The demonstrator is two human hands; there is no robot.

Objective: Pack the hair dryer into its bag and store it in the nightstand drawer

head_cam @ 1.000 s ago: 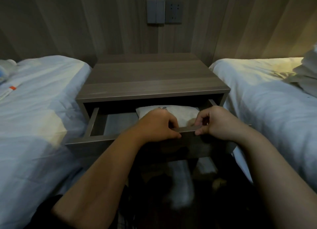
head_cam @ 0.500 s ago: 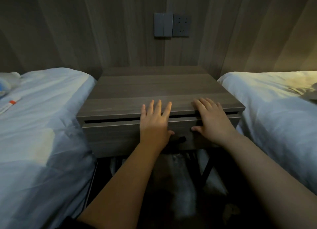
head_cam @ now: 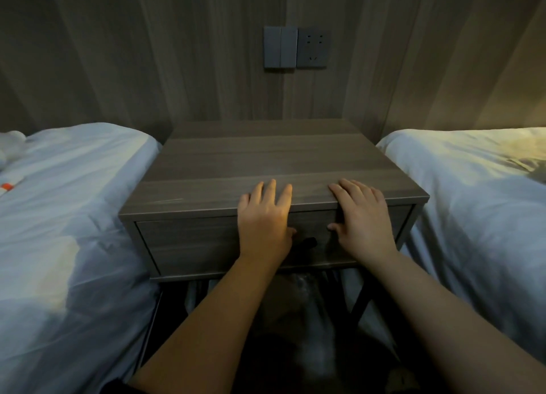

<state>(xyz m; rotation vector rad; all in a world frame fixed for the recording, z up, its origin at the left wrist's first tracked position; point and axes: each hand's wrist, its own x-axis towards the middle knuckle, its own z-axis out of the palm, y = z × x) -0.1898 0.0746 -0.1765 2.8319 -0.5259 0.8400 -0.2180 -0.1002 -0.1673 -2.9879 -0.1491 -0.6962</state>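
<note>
A grey-brown wooden nightstand (head_cam: pixel 266 160) stands between two beds. Its drawer (head_cam: pixel 189 243) is pushed fully in, flush with the frame, and a small dark pull (head_cam: pixel 308 242) shows between my hands. My left hand (head_cam: pixel 264 219) lies flat on the drawer front, fingers spread and reaching over the top edge. My right hand (head_cam: pixel 362 219) rests flat beside it, fingers apart, holding nothing. The white bag with the hair dryer is hidden inside the drawer.
White-sheeted beds flank the nightstand, the left bed (head_cam: pixel 68 216) and the right bed (head_cam: pixel 484 204). A small item with an orange mark (head_cam: pixel 7 187) lies on the left bed. A switch and socket (head_cam: pixel 295 51) sit on the wood-panelled wall. Dark metal legs (head_cam: pixel 363 299) run below the drawer.
The drawer, open a second ago with the white bag visible inside, has been pushed shut by both hands. My hands went from gripping its front edge to lying flat against it.
</note>
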